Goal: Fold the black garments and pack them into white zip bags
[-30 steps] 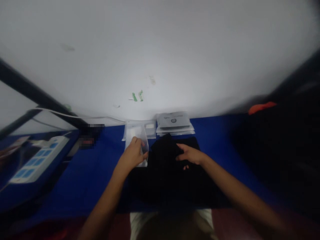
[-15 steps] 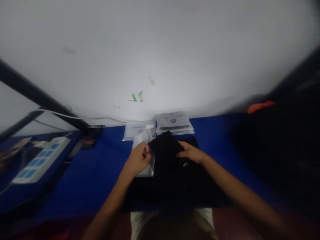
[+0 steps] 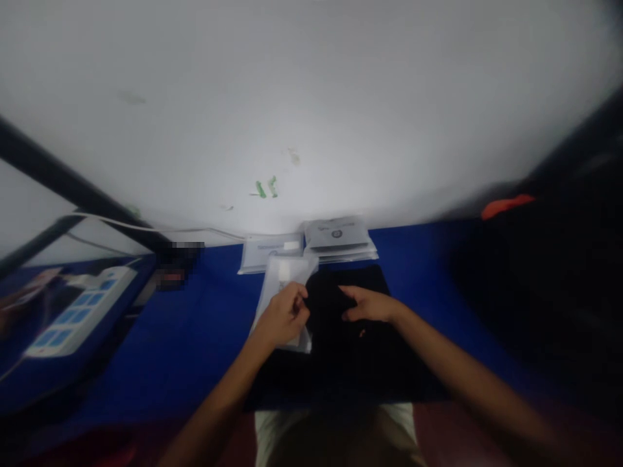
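Observation:
My left hand [image 3: 287, 316] is closed in a pinch at the edge of a frosted plastic bag [image 3: 275, 275], which lies tilted in front of me. My right hand [image 3: 368, 305] grips a folded black cloth [image 3: 324, 298] between thumb and fingers. The cloth's left edge meets the bag's right side, close to my left fingertips; whether any of it is inside the bag I cannot tell. Beneath both hands spreads more black fabric [image 3: 341, 373], too dark to make out its folds.
Behind my hands lie a packed, printed bag [image 3: 265, 251] and a stack of similar packed bags [image 3: 338, 237] against the white wall. A power strip [image 3: 80, 314] is at left on the blue table [image 3: 170, 350]. A dark mass with an orange item [image 3: 506, 206] stands at right.
The bag has turned and lies flatter and wider beside the cloth. My left hand has shifted right toward the cloth. The folded cloth's top has dropped, and my right hand has lowered slightly.

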Available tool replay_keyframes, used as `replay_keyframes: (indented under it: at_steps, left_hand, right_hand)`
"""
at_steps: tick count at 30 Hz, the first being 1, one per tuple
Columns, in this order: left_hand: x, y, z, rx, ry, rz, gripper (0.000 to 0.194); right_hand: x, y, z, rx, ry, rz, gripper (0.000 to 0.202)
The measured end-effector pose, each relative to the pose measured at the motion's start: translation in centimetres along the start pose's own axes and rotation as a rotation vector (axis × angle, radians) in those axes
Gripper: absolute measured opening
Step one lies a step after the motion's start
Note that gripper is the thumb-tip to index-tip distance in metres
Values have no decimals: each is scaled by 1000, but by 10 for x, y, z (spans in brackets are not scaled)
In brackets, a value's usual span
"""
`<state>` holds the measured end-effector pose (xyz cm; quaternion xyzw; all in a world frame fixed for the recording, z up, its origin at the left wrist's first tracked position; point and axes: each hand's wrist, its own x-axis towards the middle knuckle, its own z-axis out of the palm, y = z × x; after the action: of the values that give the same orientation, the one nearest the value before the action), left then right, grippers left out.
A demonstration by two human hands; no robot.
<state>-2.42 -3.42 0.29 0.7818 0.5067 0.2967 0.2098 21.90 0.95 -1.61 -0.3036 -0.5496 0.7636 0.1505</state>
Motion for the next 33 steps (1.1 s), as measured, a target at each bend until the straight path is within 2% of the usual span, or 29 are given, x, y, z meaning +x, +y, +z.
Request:
replay_keyframes:
  at_steps: [5, 8, 14, 16, 18, 22, 25, 29, 33]
  left_hand:
    - [-4, 5, 2, -128, 20, 73, 10]
    - [-4, 1, 6, -133, -24, 73, 11]
    - [-8, -7, 15, -115, -75, 57, 15]
    - [-8, -6, 16, -123, -71, 52, 15]
    - [-8, -4, 16, -144, -60, 35, 14]
    - [-5, 0, 17, -250, -28, -13, 8]
    - [-4, 1, 21, -299, -32, 14, 7]
    - [-7, 1, 22, -153, -134, 61, 13]
    - [-13, 8, 13, 141, -269, 48, 10]
  right_hand:
    - [6, 4, 4, 5, 33, -39, 47]
    - [9, 5, 12, 80, 81, -18, 38]
    - [15, 7, 23, 225, 348, 71, 32]
    - [14, 8, 23, 314, 382, 110, 35]
    - [13, 10, 22, 366, 342, 101, 42]
    - [11, 15, 18, 322, 140, 54, 63]
    - [11, 16, 15, 274, 123, 78, 71]
    - [14, 12, 14, 258, 251, 130, 78]
    - [15, 7, 13, 257, 339, 140, 68]
